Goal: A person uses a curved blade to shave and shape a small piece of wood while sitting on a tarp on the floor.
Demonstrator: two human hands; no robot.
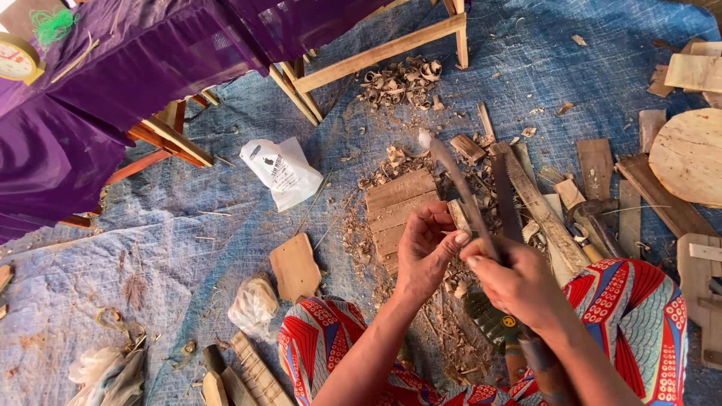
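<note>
My right hand (519, 284) grips the handle end of a long dark knife (457, 182) whose blade points up and away from me. My left hand (425, 248) pinches a small pale piece of wood (457, 216) against the blade, fingers curled around it. Both hands hover above my knees, which are covered in red, blue and white patterned cloth (632, 308). Under the hands lie wood shavings (451, 331) and a slatted wooden board (395, 210).
A blue tarp (188, 248) covers the ground. A white plastic bag (282, 171) lies left of the board. Wooden scraps, planks and a round wooden disc (688, 154) sit at the right. A wooden frame (376, 56) and purple cloth (113, 68) stand behind.
</note>
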